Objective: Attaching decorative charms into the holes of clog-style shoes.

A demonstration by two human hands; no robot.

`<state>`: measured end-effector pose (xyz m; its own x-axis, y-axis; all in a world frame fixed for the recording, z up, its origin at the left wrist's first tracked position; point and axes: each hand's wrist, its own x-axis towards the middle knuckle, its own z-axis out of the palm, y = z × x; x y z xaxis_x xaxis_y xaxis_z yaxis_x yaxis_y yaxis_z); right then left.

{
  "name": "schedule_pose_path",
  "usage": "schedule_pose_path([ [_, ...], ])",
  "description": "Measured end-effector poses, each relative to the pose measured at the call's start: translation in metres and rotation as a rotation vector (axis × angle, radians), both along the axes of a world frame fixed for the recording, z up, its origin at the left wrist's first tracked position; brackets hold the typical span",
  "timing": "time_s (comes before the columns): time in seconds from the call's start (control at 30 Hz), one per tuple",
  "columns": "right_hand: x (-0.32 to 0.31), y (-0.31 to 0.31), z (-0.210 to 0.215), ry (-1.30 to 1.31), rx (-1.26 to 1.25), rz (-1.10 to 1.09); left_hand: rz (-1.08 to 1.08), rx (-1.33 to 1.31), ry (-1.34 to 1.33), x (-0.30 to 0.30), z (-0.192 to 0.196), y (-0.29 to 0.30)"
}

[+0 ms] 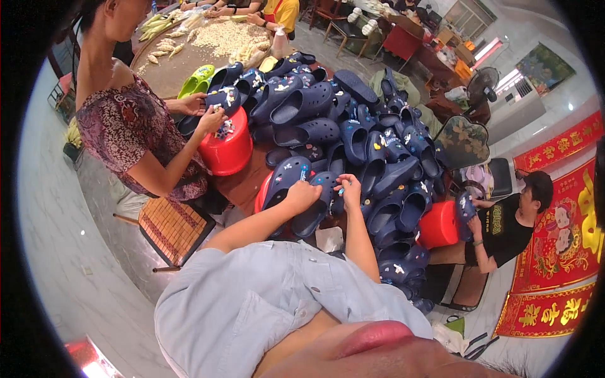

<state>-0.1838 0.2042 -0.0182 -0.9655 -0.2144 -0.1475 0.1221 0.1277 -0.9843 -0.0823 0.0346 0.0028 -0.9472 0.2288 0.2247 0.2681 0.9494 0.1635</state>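
Note:
My left hand (pixel 304 196) is closed on the edge of a navy clog (pixel 326 181) with round holes in its toe. Against it, on the left, lies another navy clog (pixel 288 173) with small coloured charms on top. Just right of the held clog, my right hand (pixel 349 191) has its fingers pinched on a small light-blue piece, too small to make out fully. Part of a red plastic container (pixel 259 198) shows beneath the left clog. Ahead and to the right, a heap of navy clogs (pixel 373 159) rises, several with charms fixed on.
On the left a person holds a clog (pixel 222 99) over a red bucket (pixel 228 146). A person at right handles another clog (pixel 465 215) beside a red bucket (pixel 439 224). Lime-green clogs (pixel 197 80) lie near a round table (pixel 154 70) with corn. A bamboo-topped stool (pixel 173 230) stands left.

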Motion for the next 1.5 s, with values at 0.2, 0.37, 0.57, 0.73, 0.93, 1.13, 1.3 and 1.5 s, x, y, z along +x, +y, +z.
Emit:
schedule_pose_path([
  [0.2,0.005,-0.047,0.016,0.604,0.945,0.293,-0.025,0.008,0.048,-0.002,-0.004,-0.001],
  [0.37,0.005,-0.059,0.026,0.63,1.114,0.393,0.016,-0.02,0.123,0.0,0.002,0.0],
  [0.57,-0.005,-0.061,0.014,0.726,1.209,0.582,-0.032,-0.005,0.081,0.001,0.005,0.0],
  [0.73,-0.026,-0.041,0.006,0.609,0.814,0.515,-0.029,-0.021,0.103,-0.003,0.004,0.001],
  [0.93,-0.011,-0.013,0.009,-0.177,-0.075,0.325,-0.035,-0.019,0.012,-0.005,0.0,-0.003],
  [1.13,0.028,0.0,0.016,-0.269,-0.333,0.202,-0.084,0.138,-0.044,0.007,0.024,-0.01],
  [1.3,0.033,0.006,0.013,-0.266,-0.451,0.155,0.001,0.258,0.047,0.029,0.049,-0.021],
  [1.5,0.022,0.014,0.02,-0.33,-0.548,0.108,0.183,0.292,-0.153,0.068,0.061,-0.049],
])
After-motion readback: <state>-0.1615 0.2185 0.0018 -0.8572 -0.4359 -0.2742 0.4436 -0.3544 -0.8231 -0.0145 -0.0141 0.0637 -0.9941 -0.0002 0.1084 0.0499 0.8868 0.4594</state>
